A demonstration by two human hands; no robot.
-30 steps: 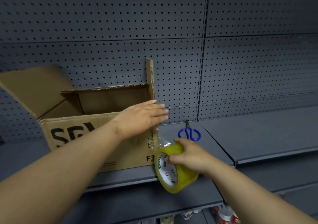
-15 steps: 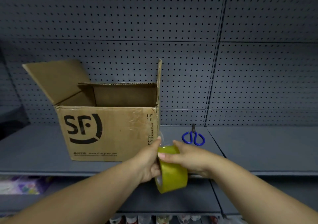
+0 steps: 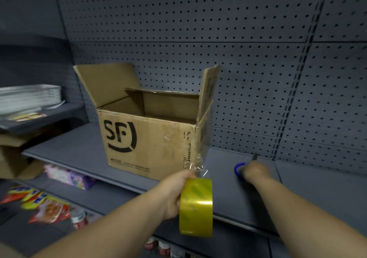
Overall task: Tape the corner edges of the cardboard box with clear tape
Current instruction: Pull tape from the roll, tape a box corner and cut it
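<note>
Brown cardboard box (image 3: 147, 138) corner looked taped; left hand (image 3: 174, 194) gripped yellowish tape roll (image 3: 196, 206), right hand (image 3: 255, 171) at 3-o'clock blue-handled scissors (image 3: 238, 168), grip unclear. Cut next, I'd guess.

Two bare forearms (image 3: 123, 220) fill the lower part of the head view, uncovered along all their visible length; the wrists are bare as well; the left hand (image 3: 174, 194) is sharply seen, with plain, unadorned knuckles; the right hand (image 3: 253, 171) is smeared by motion blur, so its fingers and nails cannot be made out.
</note>
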